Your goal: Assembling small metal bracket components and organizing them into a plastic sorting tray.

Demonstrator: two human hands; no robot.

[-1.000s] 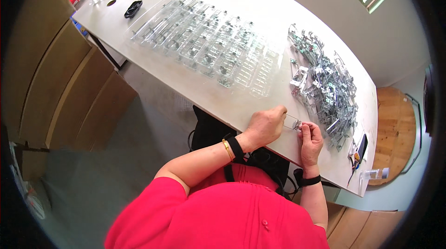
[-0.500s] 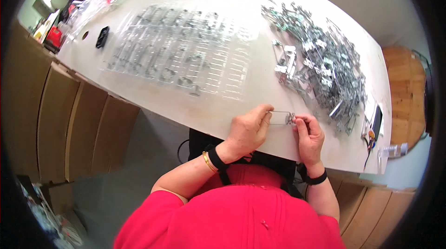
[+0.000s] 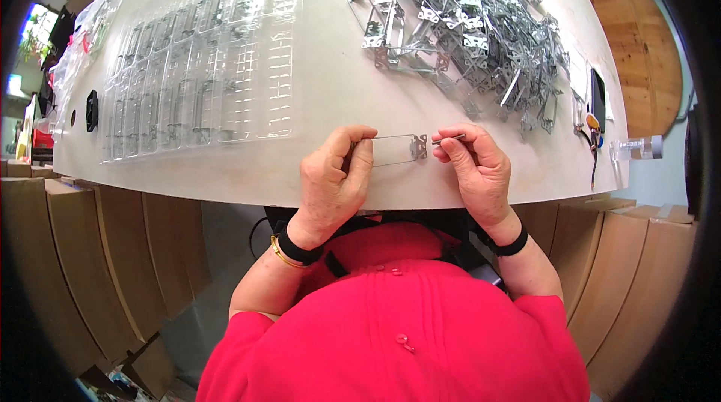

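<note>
My left hand [image 3: 336, 177] pinches the closed end of a thin metal wire frame, a long U-shaped loop over the table's near edge. At the frame's right end sits a small cut-out metal bracket [image 3: 417, 147]. My right hand [image 3: 477, 169] is closed, thumb against fingers, on a short dark metal pin [image 3: 448, 140]. The pin points toward the bracket, with a small gap between them. Beyond my hands lies a large heap of similar metal wire-and-bracket parts [image 3: 481, 34]. To the left, clear plastic trays [image 3: 278, 94] hold several of these parts in their slots.
The white table [image 3: 338, 72] curves along its near edge. A small black holder [image 3: 92, 111] stands at the far left. At right are a dark device [image 3: 598, 94], orange-handled tool [image 3: 593, 123] and clear plastic cylinder [image 3: 638, 148]. Cardboard boxes [image 3: 82, 244] line the floor below.
My view has shifted, so the table sits differently. My right hand has come away from the bracket and now shows a pin. The left hand keeps hold of the wire frame.
</note>
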